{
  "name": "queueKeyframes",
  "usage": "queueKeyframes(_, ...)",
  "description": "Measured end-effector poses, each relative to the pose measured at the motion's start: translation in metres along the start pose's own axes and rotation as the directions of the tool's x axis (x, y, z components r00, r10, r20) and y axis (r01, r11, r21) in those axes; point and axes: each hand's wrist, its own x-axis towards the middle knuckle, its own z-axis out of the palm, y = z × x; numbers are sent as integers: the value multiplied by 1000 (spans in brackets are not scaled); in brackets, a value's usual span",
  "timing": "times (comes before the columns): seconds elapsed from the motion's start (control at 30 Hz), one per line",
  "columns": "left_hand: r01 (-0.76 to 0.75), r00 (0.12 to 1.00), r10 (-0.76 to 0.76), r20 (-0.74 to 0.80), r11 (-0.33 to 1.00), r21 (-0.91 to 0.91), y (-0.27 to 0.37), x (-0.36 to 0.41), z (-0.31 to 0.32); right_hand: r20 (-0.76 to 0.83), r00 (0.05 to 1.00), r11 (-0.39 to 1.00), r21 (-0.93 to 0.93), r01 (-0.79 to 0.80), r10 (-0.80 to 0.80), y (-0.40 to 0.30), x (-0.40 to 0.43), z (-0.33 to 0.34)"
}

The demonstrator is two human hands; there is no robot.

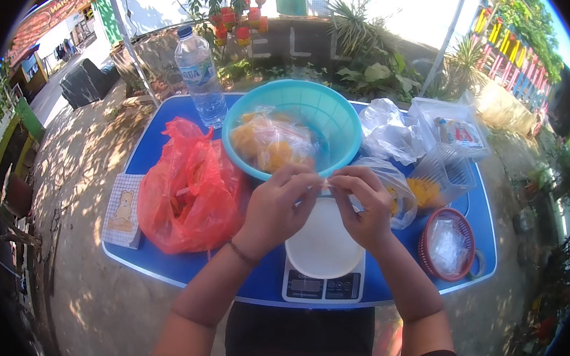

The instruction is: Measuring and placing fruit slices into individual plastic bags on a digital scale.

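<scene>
My left hand (pixel 283 202) and my right hand (pixel 363 198) meet just before the near rim of a turquoise plastic basin (pixel 343 112). Thumbs and fingertips pinch a small piece of clear plastic (pixel 326 185), mostly hidden by the fingers and blurred. Below them a white digital kitchen scale (pixel 322 285) bears a round white plate (pixel 325 245). Inside the basin lie several clear plastic bags (pixel 282 140) of yellow-orange food pieces. Right of my right hand is a translucent plastic bag (pixel 402 198) with yellow pieces.
A red plastic bag (pixel 190 191), a patterned notebook (pixel 123 211) and a water bottle (pixel 200 78) stand left. To the right are a crumpled clear bag (pixel 387 130), clear plastic containers (pixel 452 125), a red basket (pixel 426 242) of small plastic bags and a tape roll (pixel 478 265). The blue table (pixel 258 280) has a white edge.
</scene>
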Motion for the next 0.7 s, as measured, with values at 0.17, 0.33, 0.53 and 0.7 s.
queueKeyframes(0.17,8,999,-9,33,999,50,-33,25,10,-23,1000,998,-63,-18,16,23,22,14)
queueKeyframes(0.33,-103,991,111,-81,990,101,-35,29,16,-80,996,994,-98,43,-51,27,26,17)
queueKeyframes(0.53,13,999,-16,28,993,117,-47,23,22,41,996,992,-101,-71,75,41,18,23)
queueKeyframes(0.7,-3,989,-58,133,908,418,-42,13,22,114,987,978,-185,-93,115,44,2,17)
